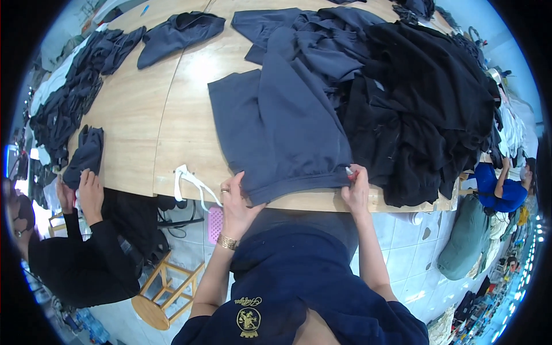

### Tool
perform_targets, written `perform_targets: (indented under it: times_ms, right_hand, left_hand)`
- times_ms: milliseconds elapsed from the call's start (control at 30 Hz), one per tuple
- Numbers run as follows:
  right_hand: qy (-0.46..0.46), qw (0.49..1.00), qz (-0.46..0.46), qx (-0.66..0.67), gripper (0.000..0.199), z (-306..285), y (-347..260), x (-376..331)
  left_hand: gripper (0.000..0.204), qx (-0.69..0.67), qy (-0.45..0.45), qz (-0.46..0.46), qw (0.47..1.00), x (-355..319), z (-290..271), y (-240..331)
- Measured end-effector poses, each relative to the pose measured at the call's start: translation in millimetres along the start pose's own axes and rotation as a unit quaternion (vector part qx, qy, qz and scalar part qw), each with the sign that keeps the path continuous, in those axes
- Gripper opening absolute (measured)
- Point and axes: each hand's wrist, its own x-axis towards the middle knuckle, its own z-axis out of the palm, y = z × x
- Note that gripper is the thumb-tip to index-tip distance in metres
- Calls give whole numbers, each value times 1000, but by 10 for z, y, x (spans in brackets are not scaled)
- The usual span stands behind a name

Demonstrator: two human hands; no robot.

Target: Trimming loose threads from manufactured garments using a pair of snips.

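Head view: worker at the near edge of a light wood table (129,123), both hands on one grey-blue garment (293,126). Garment lies flat-ish on the table, straight out from the worker's body. Gathered band runs along its near side, right at the table edge; the rest stretches away, one section folded over.

Left hand (238,208): clamped on the near left corner of the band, thumb below. Gold bracelet (228,242) on that wrist. Right hand (358,194): closed at the near right corner, also gripping a small red-and-white item (351,173); can't tell what it is. Hands well apart, band spanning between them.

Around it: black cloth pile (428,92) just to the right, crumpled. More grey-blue cloth (333,40) beyond, touching the garment. Another grey-blue piece (181,35) sits alone, far left. White straps (182,175) left of the left hand, one trailing over the edge near a pink perforated piece (215,224).

I see a co-worker in black (80,264) on the left, fingers on a dark folded piece (87,152). Wooden stool (150,310) beside them. Far right: person in blue (499,187), near a green sack (464,241).
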Motion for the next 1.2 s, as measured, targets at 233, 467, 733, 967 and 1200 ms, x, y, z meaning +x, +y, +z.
perform_targets:
  times_ms: [233, 467, 733, 967, 1200]
  right_hand:
    - [-8, 998, 49, 44, 36, -50, -100, 122]
    - [18, 990, 48, 129, 27, -67, -511, 297]
    - [164, 875, 183, 416, 15, 269, -229, 277]
    - [149, 909, 204, 333, 15, 341, -46, 95]
    - [147, 912, 215, 317, 16, 352, 23, 78]
  left_hand:
    - [73, 21, -61, 15, 998, -50, 22, -87]
    - [42, -180, 69, 29, 981, 367, 159, 432]
    - [65, -182, -185, 303, 917, 532, 704, 1017]
    - [51, -184, -162, 278, 929, 252, 825, 774]
    - [35, -98, -9, 249, 963, 257, 554, 677]
